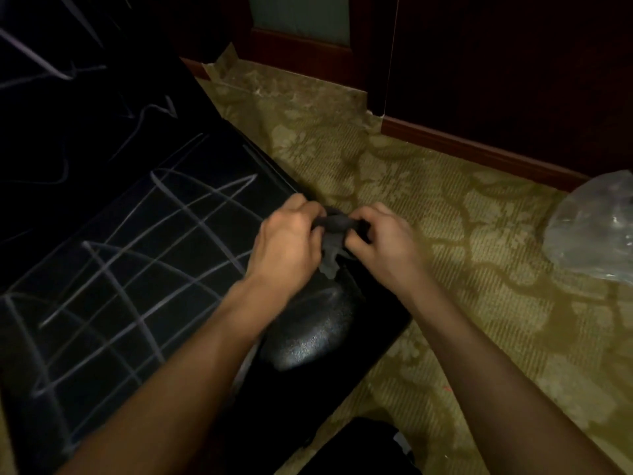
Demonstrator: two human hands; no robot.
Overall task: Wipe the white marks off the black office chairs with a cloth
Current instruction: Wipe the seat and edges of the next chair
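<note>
Both hands curled | left hand point(289, 241) and right hand point(385, 240) pinch one dark cloth point(334, 234) bunched between them | cloth runs roughly side to side, one end drooping toward the chair armrest point(308, 330) below, contact unclear | white marks point(137, 255) cross the black seat point(113, 341) left of left hand

The black office chair seat point(113, 269), crossed with white marks point(144, 255), occupies the left of the view, its backrest point(68, 80) rising behind it. The left hand point(287, 241) and right hand point(383, 241) meet over the seat's right edge, holding a small dark grey cloth point(334, 238) between them above the glossy black armrest point(308, 330). The patterned olive carpet point(445, 234) lies to the right, with a clear plastic bag point(596, 228) on it at far right near the dark wooden skirting board point(479, 149) behind.
</note>
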